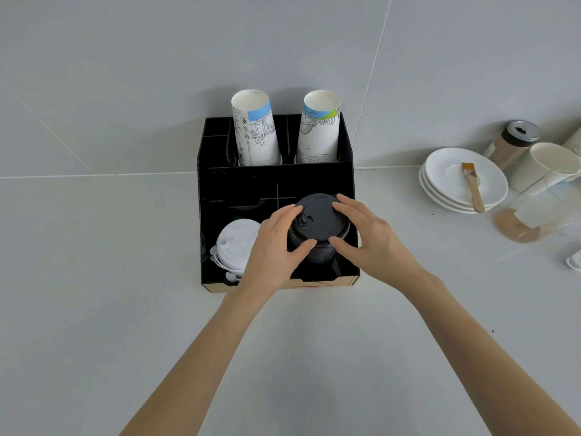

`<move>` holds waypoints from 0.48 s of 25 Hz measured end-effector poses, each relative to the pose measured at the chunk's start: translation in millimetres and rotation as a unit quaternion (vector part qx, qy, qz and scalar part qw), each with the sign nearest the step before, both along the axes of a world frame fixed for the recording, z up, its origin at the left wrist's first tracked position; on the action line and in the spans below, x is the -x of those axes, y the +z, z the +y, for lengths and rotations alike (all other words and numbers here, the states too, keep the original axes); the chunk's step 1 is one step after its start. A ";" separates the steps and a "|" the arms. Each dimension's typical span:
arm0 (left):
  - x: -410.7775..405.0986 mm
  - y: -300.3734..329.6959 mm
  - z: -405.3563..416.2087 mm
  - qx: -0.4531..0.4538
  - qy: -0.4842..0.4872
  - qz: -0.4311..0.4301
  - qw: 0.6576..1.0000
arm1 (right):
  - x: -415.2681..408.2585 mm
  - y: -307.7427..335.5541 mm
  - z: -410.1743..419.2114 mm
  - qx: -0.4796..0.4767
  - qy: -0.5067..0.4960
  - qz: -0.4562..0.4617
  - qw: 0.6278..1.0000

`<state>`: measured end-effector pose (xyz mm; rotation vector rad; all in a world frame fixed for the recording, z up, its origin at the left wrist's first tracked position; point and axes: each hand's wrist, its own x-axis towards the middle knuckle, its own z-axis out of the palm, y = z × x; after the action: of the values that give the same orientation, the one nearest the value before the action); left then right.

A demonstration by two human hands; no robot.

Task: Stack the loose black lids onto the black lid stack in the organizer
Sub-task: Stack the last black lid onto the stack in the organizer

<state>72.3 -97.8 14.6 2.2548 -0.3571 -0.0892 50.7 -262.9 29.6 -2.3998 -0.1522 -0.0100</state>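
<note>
A black organizer [220, 184] stands on the counter against the wall. In its front right compartment rises a stack of black lids [317, 220]. My left hand [273, 243] grips the stack's left side, thumb at the front. My right hand [367, 237] holds the right side, fingers curled over the top lid's rim. Both hands touch the stack. A stack of white lids [235, 243] sits in the front left compartment, partly hidden by my left hand.
Two tall stacks of paper cups [256, 130] [319, 130] stand in the organizer's back row. To the right lie stacked white saucers [440, 180] with a brush [473, 187], a shaker jar [512, 143], a white cup [540, 166] and a glass jug [531, 218].
</note>
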 end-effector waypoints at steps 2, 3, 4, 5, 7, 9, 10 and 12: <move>-4.1 -2.9 0.7 -0.006 0.003 0.008 1.000 | -4.5 -3.7 0.5 0.004 0.000 0.005 1.000; -5.4 -4.3 0.9 -0.010 0.003 0.010 1.000 | -6.2 -5.5 0.7 0.006 0.001 0.007 1.000; -6.5 -5.7 0.7 -0.015 0.001 0.011 1.000 | -7.6 -7.9 1.1 0.007 0.000 0.009 1.000; -7.2 -7.0 0.3 -0.019 -0.002 0.011 1.000 | -8.3 -10.2 1.5 0.007 -0.003 0.013 1.000; -7.8 -8.6 -1.2 -0.025 -0.006 0.011 1.000 | -7.4 -14.5 1.9 -0.006 -0.013 0.026 1.000; -8.1 -9.0 -1.8 -0.024 -0.004 0.012 1.000 | -5.5 -17.8 2.7 -0.034 -0.023 0.034 0.999; -8.3 -9.3 -1.7 -0.020 -0.002 0.014 1.000 | -4.7 -18.8 3.0 -0.040 -0.026 0.033 0.998; -8.1 -10.1 -0.3 -0.005 0.004 0.020 1.000 | -4.2 -19.5 3.9 -0.036 -0.026 0.031 0.999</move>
<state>80.4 -98.1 4.5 2.2614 -0.3279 -0.1315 54.9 -259.0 10.1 -2.3287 -0.0595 0.0349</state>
